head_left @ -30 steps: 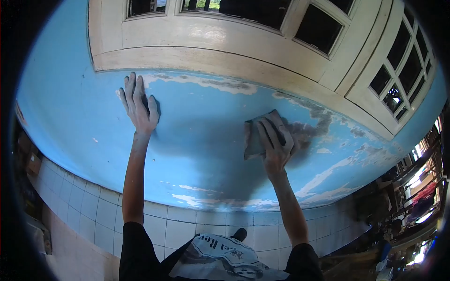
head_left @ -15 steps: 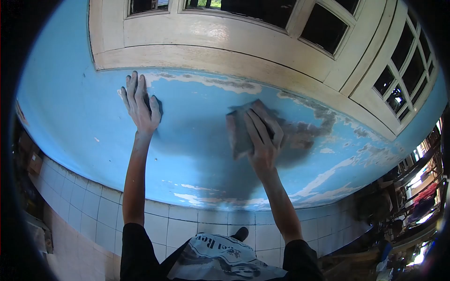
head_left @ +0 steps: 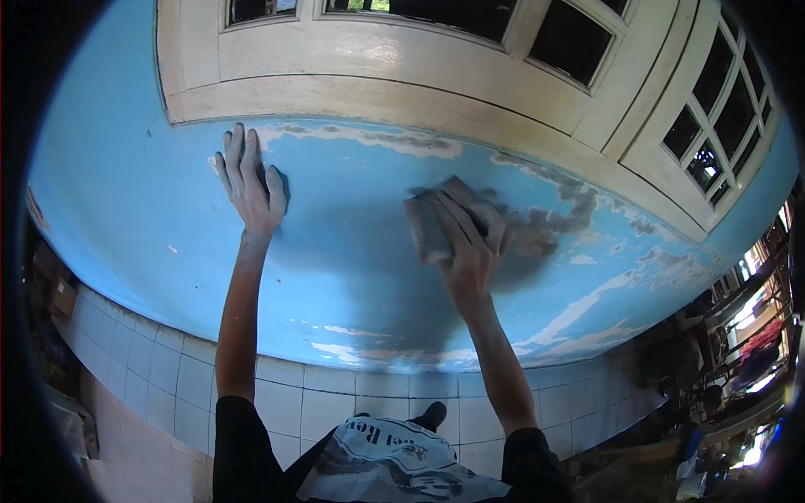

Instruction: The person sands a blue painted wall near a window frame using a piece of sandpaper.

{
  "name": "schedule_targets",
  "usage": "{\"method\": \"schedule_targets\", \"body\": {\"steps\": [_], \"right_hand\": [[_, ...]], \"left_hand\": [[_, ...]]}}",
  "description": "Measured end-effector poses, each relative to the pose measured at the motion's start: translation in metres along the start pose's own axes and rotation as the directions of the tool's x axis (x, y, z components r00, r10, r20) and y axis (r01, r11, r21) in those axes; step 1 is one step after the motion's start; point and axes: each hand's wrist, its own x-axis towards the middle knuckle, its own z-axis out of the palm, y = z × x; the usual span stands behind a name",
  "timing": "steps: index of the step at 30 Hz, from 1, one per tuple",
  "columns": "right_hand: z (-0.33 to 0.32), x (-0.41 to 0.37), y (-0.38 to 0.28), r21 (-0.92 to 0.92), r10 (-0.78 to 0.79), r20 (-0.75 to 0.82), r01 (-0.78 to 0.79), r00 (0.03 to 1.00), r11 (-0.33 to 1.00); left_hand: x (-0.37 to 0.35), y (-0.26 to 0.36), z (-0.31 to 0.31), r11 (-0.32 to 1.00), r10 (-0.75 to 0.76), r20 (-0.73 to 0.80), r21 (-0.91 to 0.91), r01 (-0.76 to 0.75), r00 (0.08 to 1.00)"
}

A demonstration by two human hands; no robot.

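Note:
My left hand rests on the blue wall, fingers spread and dusted grey, just below the window frame's lower left corner. A piece of sandpaper, grey and bent around the fingers, lies under my right hand. That hand presses it against the wall, its fingers partly wrapped over the sheet. Bare whitish and grey patches show where paint is gone, right of my right hand and along the window's lower edge.
A cream wooden window frame runs above the wall, with a paned shutter at the right. White tiles line the floor below. A shoe shows by the wall. Cluttered items stand at the far right.
My right hand and the sandpaper have shifted slightly on the wall, and the sheet's lower edge sits higher. My left hand stays in place. The view has tilted a little.

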Motion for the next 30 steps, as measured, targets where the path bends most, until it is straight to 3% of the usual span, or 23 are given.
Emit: {"method": "schedule_targets", "body": {"steps": [3,6,11,14,17,20,24,30], "right_hand": [[-0.003,-0.001,0.000,-0.034,0.008,0.067,-0.006,0.998,0.999],[-0.002,-0.005,0.008,-0.039,0.049,-0.026,-0.050,0.998,0.998],[-0.001,0.027,-0.022,0.018,0.001,0.082,-0.002,0.997,1.000],[-0.003,0.012,-0.006,0.015,0.069,-0.040,-0.068,0.997,0.998],[-0.001,0.027,-0.015,-0.013,0.039,-0.097,-0.041,0.995,0.999],[-0.001,0.042,-0.032,-0.046,0.012,-0.011,-0.013,1.000,0.999],[0.003,0.035,-0.012,0.028,-0.070,-0.099,0.073,0.993,0.997],[-0.004,0.047,-0.030,0.046,-0.062,0.151,0.056,0.987,0.997]], "left_hand": [[-0.004,-0.004,-0.001,1.000,0.007,-0.007,0.015,-0.007,1.000],[0.000,-0.005,-0.001,0.999,0.016,-0.017,0.031,-0.015,1.000],[-0.001,-0.004,-0.003,0.999,0.031,0.014,0.024,-0.031,0.999],[-0.002,-0.004,-0.003,1.000,0.020,0.022,0.022,-0.021,1.000],[-0.002,-0.001,-0.002,1.000,-0.008,-0.003,0.015,0.009,1.000],[-0.002,-0.005,-0.002,0.999,0.027,-0.014,0.019,-0.027,1.000],[-0.003,-0.008,-0.002,1.000,0.017,-0.019,0.011,-0.017,1.000],[-0.005,-0.006,-0.004,1.000,0.008,-0.009,0.005,-0.007,1.000]]}}
